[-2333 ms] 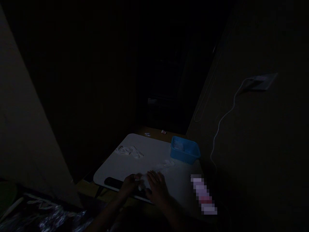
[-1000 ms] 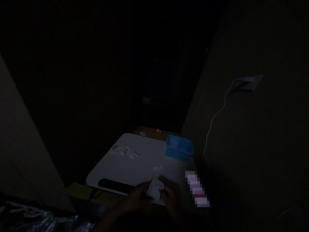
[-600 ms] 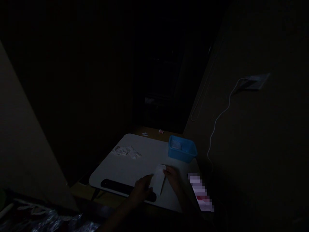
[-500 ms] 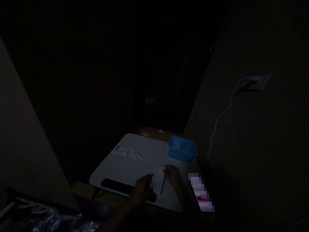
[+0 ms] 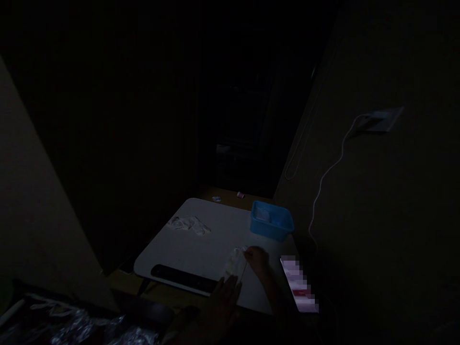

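Hands at lower centre: left hand (image 5: pixel 225 293), fingers spread, has drawn back off the white cloth (image 5: pixel 235 262), which the right hand (image 5: pixel 257 258) still pinches at its far end on the lap table (image 5: pixel 187 244).

Dim view: right hand (image 5: pixel 257 258) seemingly pinches white cloth (image 5: pixel 235 264) on table (image 5: pixel 187 249); left hand (image 5: pixel 224 299) flat beside.

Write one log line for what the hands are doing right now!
right hand: pinching far end of white cloth | left hand: flat at its near end | surface: white table | nearby: blue bin, second cloth
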The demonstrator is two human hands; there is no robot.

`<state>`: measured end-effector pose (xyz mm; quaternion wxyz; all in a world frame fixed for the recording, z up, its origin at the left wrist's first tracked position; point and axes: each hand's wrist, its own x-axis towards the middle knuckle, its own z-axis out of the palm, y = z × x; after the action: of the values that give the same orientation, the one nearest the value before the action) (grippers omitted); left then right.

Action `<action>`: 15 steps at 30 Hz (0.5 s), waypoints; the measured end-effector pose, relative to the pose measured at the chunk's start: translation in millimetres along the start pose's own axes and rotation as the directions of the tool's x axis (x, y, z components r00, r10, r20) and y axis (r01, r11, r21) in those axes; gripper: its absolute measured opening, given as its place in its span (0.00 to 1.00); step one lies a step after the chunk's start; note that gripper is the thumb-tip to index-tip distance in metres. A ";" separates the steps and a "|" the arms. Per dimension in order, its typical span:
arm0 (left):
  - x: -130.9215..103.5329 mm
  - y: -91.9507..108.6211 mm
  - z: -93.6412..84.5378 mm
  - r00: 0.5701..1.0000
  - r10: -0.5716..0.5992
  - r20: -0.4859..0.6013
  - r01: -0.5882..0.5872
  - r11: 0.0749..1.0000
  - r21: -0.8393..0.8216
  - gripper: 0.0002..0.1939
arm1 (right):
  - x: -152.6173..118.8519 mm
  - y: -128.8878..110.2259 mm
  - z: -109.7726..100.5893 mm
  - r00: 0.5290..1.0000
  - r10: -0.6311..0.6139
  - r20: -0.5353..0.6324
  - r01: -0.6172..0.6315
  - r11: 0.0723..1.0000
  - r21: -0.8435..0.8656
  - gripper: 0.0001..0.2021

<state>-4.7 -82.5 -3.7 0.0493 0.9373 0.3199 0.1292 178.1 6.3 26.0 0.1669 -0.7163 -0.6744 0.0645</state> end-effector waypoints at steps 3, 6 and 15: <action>-4.4 -2.3 0.6 0.998 0.015 0.067 -0.014 1.000 -0.019 0.34 | -0.6 1.1 1.1 0.997 -0.051 -0.064 0.048 0.998 -0.040 0.12; -5.0 -3.5 -0.9 0.997 0.017 0.074 -0.016 1.000 -0.009 0.32 | 1.7 0.1 2.1 0.990 -0.139 -0.034 0.137 0.988 -0.065 0.20; -0.3 -23.8 2.5 0.993 0.000 -0.114 0.014 0.992 0.122 0.23 | 8.7 6.6 -0.3 0.998 -0.048 0.034 0.050 0.998 -0.039 0.13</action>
<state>-18.2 -63.9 -10.4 -0.0263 0.9286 0.3326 0.1622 185.1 14.7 25.3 0.1429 -0.7015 -0.6957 0.0590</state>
